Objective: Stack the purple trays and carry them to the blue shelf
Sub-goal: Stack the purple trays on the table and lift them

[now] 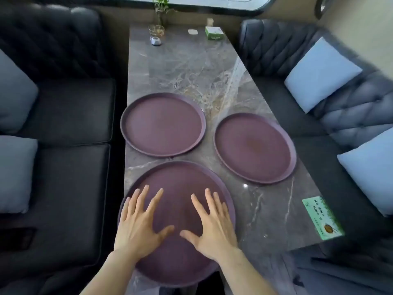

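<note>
Left hand and right hand lie splayed, released, over the near tray; others at 11 and 2. It overhangs the table edge—could tip.

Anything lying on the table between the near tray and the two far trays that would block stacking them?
Nothing visible. Both hands, left hand and right hand, are spread over the near tray; only bare table separates it from the far left tray and far right tray.
</note>
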`<action>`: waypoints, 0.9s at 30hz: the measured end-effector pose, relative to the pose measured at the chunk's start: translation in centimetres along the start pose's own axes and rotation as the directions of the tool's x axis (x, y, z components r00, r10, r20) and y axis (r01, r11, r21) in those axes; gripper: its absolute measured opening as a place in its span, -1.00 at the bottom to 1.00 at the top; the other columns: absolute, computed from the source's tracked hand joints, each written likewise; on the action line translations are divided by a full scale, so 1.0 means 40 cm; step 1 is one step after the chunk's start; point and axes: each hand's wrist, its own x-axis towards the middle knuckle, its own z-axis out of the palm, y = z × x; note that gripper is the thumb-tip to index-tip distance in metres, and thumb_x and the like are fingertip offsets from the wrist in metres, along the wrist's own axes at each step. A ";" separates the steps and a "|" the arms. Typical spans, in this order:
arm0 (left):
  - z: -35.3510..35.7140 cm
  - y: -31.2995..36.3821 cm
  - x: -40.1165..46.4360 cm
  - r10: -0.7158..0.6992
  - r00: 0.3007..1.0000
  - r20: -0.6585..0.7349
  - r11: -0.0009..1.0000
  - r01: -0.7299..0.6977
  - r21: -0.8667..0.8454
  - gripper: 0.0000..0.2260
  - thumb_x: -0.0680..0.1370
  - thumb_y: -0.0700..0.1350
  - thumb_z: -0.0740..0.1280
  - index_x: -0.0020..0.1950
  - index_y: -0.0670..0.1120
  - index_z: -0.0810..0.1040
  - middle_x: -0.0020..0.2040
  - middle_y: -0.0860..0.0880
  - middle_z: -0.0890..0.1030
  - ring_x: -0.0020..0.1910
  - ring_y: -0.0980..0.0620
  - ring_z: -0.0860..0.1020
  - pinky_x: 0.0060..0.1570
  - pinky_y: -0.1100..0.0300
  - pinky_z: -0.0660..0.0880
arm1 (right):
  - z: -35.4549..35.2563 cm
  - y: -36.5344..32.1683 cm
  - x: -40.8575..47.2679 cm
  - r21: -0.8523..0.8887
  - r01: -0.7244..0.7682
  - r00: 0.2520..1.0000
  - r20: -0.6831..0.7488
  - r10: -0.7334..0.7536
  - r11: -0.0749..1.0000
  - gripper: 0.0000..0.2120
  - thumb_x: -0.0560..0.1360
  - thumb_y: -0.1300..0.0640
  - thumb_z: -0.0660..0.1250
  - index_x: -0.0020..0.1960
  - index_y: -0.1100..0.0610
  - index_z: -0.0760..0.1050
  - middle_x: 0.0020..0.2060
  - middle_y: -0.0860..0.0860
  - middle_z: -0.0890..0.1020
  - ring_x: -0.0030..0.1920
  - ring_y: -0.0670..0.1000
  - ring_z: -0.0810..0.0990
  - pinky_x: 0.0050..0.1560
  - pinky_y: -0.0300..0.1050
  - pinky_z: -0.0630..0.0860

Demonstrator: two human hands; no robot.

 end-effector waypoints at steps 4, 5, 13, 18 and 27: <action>0.061 -0.022 -0.007 -0.017 0.985 0.169 1.000 0.013 0.021 0.06 0.18 0.57 0.20 0.54 0.34 -0.24 0.63 0.02 -0.21 0.59 -0.05 -0.28 0.54 -0.01 -0.24 | 0.063 0.032 -0.014 -0.014 -0.036 0.997 0.074 0.037 0.999 -0.01 0.30 -0.56 0.09 0.57 -0.22 -0.23 0.60 0.04 -0.21 0.59 0.13 -0.25 0.56 0.20 -0.08; 0.075 -0.022 -0.009 -0.017 0.981 0.193 1.000 0.012 0.028 0.09 0.15 0.57 0.22 0.54 0.34 -0.25 0.63 0.02 -0.22 0.59 -0.06 -0.30 0.54 -0.02 -0.23 | 0.075 0.042 -0.019 -0.021 -0.045 0.996 0.081 0.047 0.999 -0.01 0.29 -0.55 0.10 0.57 -0.21 -0.21 0.60 0.04 -0.20 0.59 0.13 -0.24 0.56 0.20 -0.08; 0.124 -0.003 -0.004 -0.018 0.979 0.202 0.996 0.000 0.085 0.15 0.06 0.57 0.24 0.55 0.34 -0.19 0.63 -0.02 -0.16 0.59 -0.15 -0.26 0.54 -0.11 -0.12 | 0.091 0.113 -0.037 -0.005 -0.062 0.998 0.011 0.062 0.998 -0.07 0.32 -0.51 0.14 0.57 -0.24 -0.09 0.61 -0.06 -0.13 0.60 0.08 -0.17 0.57 0.05 0.01; 0.146 0.058 0.012 0.006 0.980 0.199 0.995 -0.025 0.095 0.14 0.08 0.59 0.21 0.55 0.32 -0.20 0.63 -0.03 -0.16 0.58 -0.17 -0.25 0.53 -0.13 -0.12 | 0.066 0.168 -0.043 0.016 -0.120 0.993 -0.015 0.120 0.993 -0.14 0.34 -0.51 0.09 0.56 -0.28 -0.05 0.61 -0.12 -0.09 0.60 0.04 -0.16 0.56 0.03 0.05; 0.166 0.162 0.045 0.017 0.975 0.221 0.991 -0.045 0.123 0.11 0.13 0.60 0.16 0.56 0.29 -0.24 0.63 -0.07 -0.18 0.58 -0.21 -0.26 0.52 -0.13 -0.15 | 0.030 0.265 -0.031 0.044 -0.173 0.984 -0.045 0.175 0.984 -0.22 0.36 -0.54 0.05 0.53 -0.35 0.01 0.59 -0.20 -0.02 0.60 0.00 -0.10 0.54 -0.01 0.15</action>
